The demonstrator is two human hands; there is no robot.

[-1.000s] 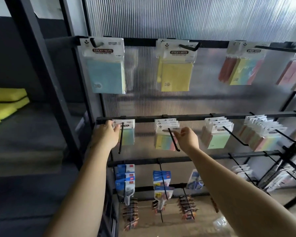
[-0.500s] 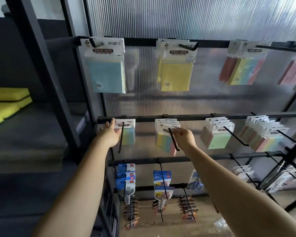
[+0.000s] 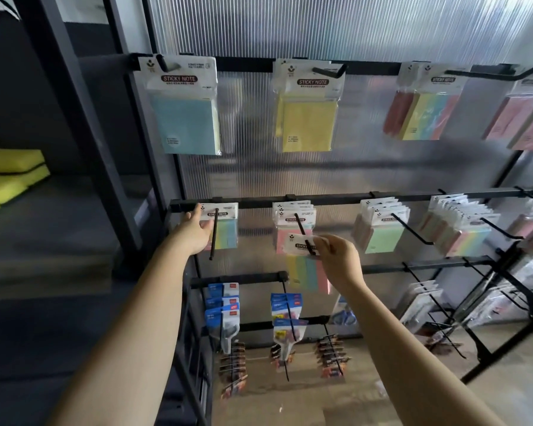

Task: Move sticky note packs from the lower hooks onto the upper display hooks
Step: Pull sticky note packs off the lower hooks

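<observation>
Now the right hand point(image 3: 336, 256) pinches a striped sticky note pack point(image 3: 305, 265) by its header at the tip of the lower hook point(image 3: 303, 233); left hand point(image 3: 196, 233), fingers loosely spread, touches another pack point(image 3: 226, 229).

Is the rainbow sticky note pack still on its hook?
Nearly off. The right hand pinches the striped pack at the tip of the lower hook, well forward of the other packs.

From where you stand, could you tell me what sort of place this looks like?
Probably a stationery shop display or a mock-up of one: carded sticky note packs hang on black display hooks, with packaged scissors on lower hooks, all against a ribbed translucent panel.
</observation>
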